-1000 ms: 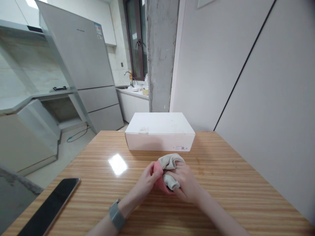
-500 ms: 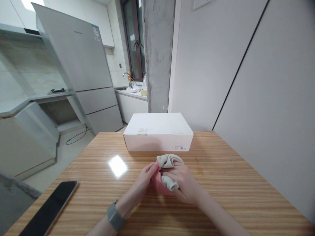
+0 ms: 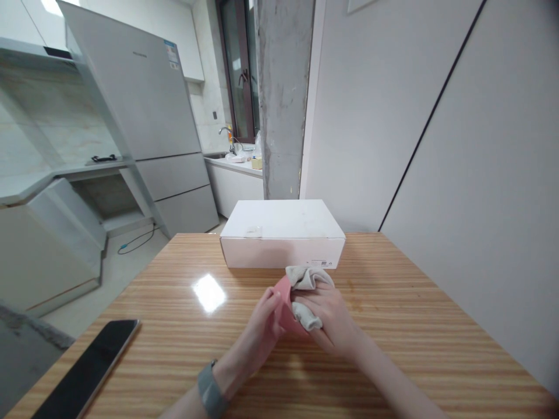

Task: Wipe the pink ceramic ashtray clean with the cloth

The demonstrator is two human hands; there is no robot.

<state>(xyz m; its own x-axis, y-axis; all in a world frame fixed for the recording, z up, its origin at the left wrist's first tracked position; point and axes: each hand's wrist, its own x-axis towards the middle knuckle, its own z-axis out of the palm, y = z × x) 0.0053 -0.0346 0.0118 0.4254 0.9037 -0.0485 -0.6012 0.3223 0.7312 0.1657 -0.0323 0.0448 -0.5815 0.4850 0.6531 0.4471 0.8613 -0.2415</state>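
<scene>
Between my hands, above the front middle of the table, is a pink object (image 3: 284,302) with a smooth, curved wall, perhaps a bowl or cup; its exact kind is hard to tell. My left hand (image 3: 267,317) grips it from the left, thumb near the rim. My right hand (image 3: 328,314) presses a bunched light-grey cloth (image 3: 305,278) against its inner side. Folds of the cloth stick out above and below the right fingers. The fingers partly cover both the cloth and the pink wall.
A white box (image 3: 283,252) stands just beyond my hands on the striped wooden table (image 3: 393,326). A black phone (image 3: 89,369) lies at the table's left edge. Farther back are a fridge (image 3: 140,105), a sink counter and a concrete pillar (image 3: 283,105).
My right hand and the cloth have shifted slightly right and away from me. The left hand has changed its hold, now lower around the pink object, which has turned a little.
</scene>
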